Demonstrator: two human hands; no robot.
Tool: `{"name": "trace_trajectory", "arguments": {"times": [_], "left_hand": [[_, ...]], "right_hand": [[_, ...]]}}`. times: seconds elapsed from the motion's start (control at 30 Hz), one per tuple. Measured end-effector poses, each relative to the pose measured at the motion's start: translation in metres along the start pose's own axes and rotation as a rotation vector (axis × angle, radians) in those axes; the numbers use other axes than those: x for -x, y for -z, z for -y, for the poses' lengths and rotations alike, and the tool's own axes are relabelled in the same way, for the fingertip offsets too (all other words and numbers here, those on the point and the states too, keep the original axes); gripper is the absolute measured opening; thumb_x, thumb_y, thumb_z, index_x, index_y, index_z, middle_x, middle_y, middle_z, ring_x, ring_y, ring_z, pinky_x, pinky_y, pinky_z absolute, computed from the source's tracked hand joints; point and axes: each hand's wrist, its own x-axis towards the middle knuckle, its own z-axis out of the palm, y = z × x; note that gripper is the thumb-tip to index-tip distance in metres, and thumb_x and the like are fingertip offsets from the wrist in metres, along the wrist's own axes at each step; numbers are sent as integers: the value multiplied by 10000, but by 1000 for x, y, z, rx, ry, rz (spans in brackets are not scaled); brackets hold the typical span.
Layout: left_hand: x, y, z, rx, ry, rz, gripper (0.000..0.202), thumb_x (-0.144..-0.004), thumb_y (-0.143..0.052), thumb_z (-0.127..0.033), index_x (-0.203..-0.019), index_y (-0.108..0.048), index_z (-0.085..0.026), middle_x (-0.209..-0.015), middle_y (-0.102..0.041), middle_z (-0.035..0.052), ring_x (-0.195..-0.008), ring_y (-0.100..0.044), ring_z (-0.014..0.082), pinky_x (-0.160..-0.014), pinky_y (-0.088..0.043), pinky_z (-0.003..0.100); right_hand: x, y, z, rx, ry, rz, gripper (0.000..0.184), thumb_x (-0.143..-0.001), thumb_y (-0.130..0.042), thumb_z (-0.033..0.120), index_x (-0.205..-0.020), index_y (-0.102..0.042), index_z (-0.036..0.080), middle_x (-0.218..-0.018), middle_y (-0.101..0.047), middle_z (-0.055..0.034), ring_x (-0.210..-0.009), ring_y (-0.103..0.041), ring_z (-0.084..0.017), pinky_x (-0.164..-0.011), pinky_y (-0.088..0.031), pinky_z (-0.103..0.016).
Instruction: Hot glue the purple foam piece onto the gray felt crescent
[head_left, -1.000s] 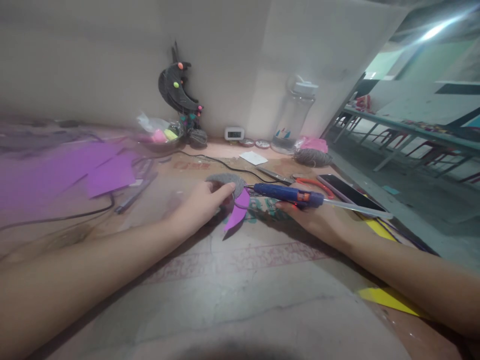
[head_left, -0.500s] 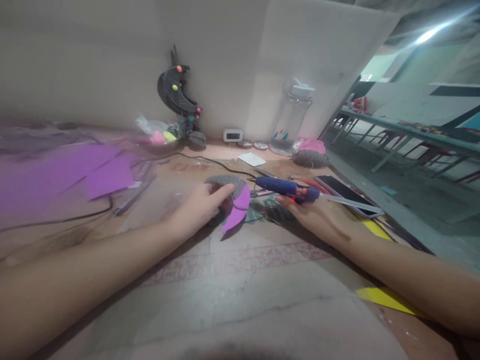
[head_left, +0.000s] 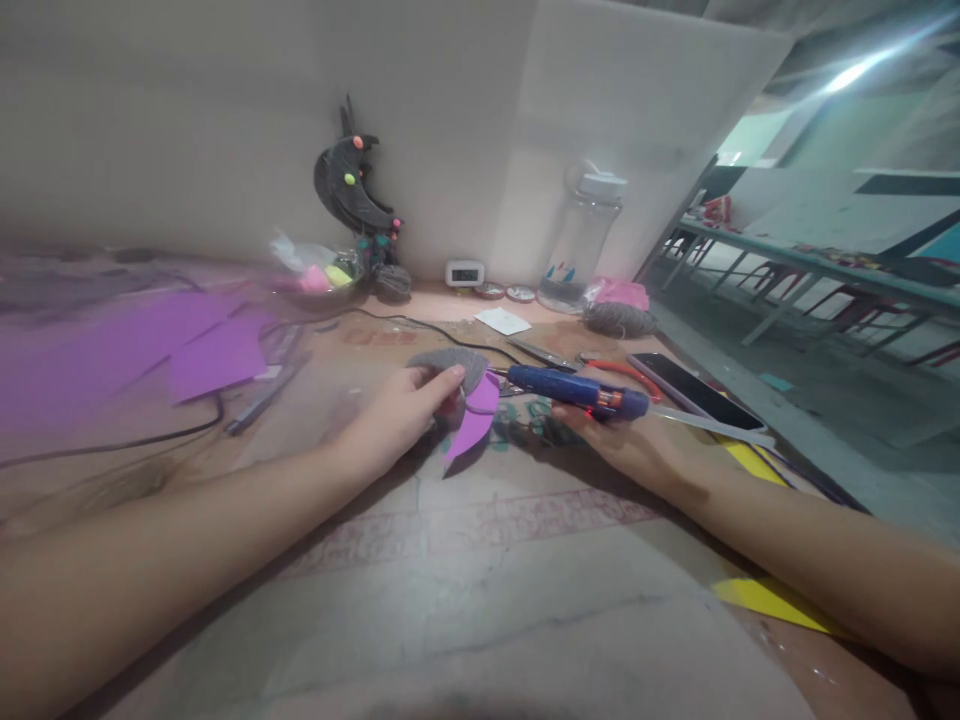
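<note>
Between the thumb and fingers of my left hand [head_left: 409,405] is a purple crescent cutout [head_left: 476,420], its upper part wrapped in grey yarn [head_left: 459,362]. The lower purple tip is bare and points down toward the table. My right hand [head_left: 611,430] grips a blue glue gun [head_left: 555,383] with a small red light showing. A clear glue stick [head_left: 701,420] sticks out of its back end. The gun's nozzle is at the right edge of the crescent, by the end of the yarn wrapping; whether it touches, I cannot tell.
Purple sheets [head_left: 217,355] and a pen-like tool [head_left: 262,395] lie at the left. Behind stand a small digital clock [head_left: 465,273], a water bottle [head_left: 581,240] and a grey yarn ball [head_left: 619,318]. A phone [head_left: 697,390] and orange-handled scissors [head_left: 630,370] lie right. A dark crescent ornament [head_left: 349,185] hangs at the wall.
The glue gun has moved slightly left and down, bringing its nozzle to the crescent's edge. My left hand and the crescent have barely moved.
</note>
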Motion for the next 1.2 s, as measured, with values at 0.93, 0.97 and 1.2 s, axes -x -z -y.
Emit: {"name": "trace_trajectory", "arguments": {"times": [0.93,0.97,1.2], "left_hand": [[2,-1,-2,-15,-11,-2,355,-816,-574,-502,-675,-584,-176,-636,-574,-14,-567,-516,119,-566,-394,249],[1,-1,-1,-10,-13,3,357,-817,-571,-506,-683,-584,-176,-639,-573,-12,-572,-518,122,-567,-394,250],[0,1,2,5,-21,25,361,-826,-568,-513,-705,-589,-173,-663,-581,-5,-615,-529,127,-598,-397,247]], "right_hand": [[1,-12,-20,10,128,-24,233,-815,-559,450,-818,-622,226,-754,-666,-38,-661,-603,-183,-637,-495,-305],[1,-12,-20,21,129,-12,224,-817,-555,443,-809,-619,228,-751,-663,-35,-662,-601,-181,-636,-493,-303],[0,-8,-14,54,113,-22,170,-814,-562,393,-790,-604,231,-721,-645,-20,-635,-592,-173,-616,-479,-290]]}}
